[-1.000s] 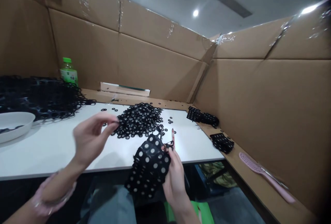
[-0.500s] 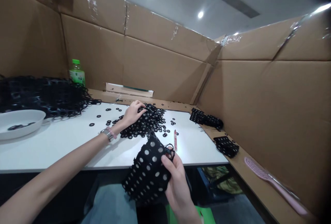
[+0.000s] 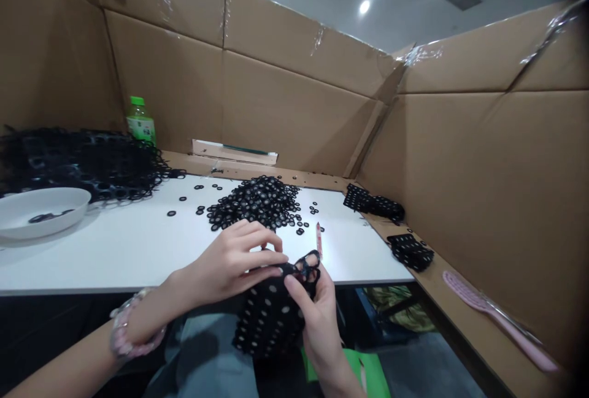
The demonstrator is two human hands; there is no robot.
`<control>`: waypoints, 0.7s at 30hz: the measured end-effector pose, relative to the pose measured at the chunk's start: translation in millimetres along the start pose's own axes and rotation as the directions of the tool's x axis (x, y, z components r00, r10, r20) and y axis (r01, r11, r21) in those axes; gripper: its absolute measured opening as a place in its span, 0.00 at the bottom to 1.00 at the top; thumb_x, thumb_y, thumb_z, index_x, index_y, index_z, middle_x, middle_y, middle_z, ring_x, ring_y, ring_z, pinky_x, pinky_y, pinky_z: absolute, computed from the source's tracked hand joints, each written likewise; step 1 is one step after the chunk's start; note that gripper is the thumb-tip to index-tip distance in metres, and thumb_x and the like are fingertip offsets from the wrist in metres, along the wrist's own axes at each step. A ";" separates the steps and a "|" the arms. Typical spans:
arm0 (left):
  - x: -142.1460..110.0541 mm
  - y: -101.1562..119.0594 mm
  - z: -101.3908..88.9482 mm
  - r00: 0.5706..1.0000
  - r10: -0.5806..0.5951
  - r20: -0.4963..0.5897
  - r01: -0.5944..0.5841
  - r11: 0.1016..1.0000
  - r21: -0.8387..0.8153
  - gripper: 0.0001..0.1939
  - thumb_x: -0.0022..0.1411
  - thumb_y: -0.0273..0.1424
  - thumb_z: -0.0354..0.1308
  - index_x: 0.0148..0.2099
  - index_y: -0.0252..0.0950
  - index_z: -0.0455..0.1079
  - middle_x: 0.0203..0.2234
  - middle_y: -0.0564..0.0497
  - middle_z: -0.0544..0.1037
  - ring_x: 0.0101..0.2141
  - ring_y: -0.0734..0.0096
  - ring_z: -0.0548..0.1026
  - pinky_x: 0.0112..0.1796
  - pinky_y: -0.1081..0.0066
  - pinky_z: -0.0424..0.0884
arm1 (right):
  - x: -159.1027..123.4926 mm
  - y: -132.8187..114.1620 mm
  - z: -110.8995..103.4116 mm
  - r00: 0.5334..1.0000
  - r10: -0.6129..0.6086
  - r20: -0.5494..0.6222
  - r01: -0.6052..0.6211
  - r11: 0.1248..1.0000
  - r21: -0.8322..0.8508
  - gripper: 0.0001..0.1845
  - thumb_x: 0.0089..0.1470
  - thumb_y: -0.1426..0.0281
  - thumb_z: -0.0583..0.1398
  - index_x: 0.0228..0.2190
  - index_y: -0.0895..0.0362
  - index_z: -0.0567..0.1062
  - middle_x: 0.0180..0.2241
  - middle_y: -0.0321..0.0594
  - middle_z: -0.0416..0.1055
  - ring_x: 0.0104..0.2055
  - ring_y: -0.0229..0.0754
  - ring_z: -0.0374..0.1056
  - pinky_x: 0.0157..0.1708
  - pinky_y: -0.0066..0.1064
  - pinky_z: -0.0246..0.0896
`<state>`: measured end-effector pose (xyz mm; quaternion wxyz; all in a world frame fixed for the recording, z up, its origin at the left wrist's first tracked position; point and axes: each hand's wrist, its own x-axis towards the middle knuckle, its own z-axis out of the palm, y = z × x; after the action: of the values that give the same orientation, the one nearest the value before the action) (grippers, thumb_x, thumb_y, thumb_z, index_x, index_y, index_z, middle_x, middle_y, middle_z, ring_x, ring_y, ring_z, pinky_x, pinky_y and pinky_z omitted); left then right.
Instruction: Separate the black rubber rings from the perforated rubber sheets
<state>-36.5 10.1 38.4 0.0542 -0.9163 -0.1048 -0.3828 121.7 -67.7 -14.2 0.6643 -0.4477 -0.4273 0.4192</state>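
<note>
A black rubber sheet punched full of round holes point(image 3: 269, 318) hangs over my lap at the table's near edge. My right hand point(image 3: 317, 315) grips it from below, thumb pressed on its top edge. My left hand point(image 3: 234, 260) pinches the same top edge, fingers closed on a ring section. Behind them a pile of loose black rubber rings point(image 3: 255, 202) lies on the white table point(image 3: 115, 251).
A white bowl point(image 3: 41, 211) with a few rings sits at the left beside a big heap of black ring mesh point(image 3: 83, 162) and a green-capped bottle point(image 3: 140, 121). Folded black sheets point(image 3: 375, 203) and a pink brush point(image 3: 492, 318) lie on the right ledge. Cardboard walls enclose everything.
My left hand came back from the ring pile to the sheet's top edge and closed on it. The sheet sits lower over my lap.
</note>
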 end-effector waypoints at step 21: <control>-19.2 19.0 29.7 0.986 -0.044 -0.163 0.011 0.980 -0.201 0.06 0.61 0.24 0.51 0.38 0.30 0.68 0.27 0.45 0.74 0.27 0.71 0.69 0.29 0.72 0.67 | 4.3 14.9 4.1 0.958 0.248 -0.146 -0.215 0.954 0.207 0.20 0.34 0.63 0.69 0.31 0.55 0.72 0.26 0.33 0.71 0.32 0.40 0.67 0.35 0.29 0.63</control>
<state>-24.7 -5.9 3.5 -0.0344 -0.8802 -0.0738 -0.4675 116.5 -58.9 -26.7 0.6839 -0.4640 -0.2718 0.4931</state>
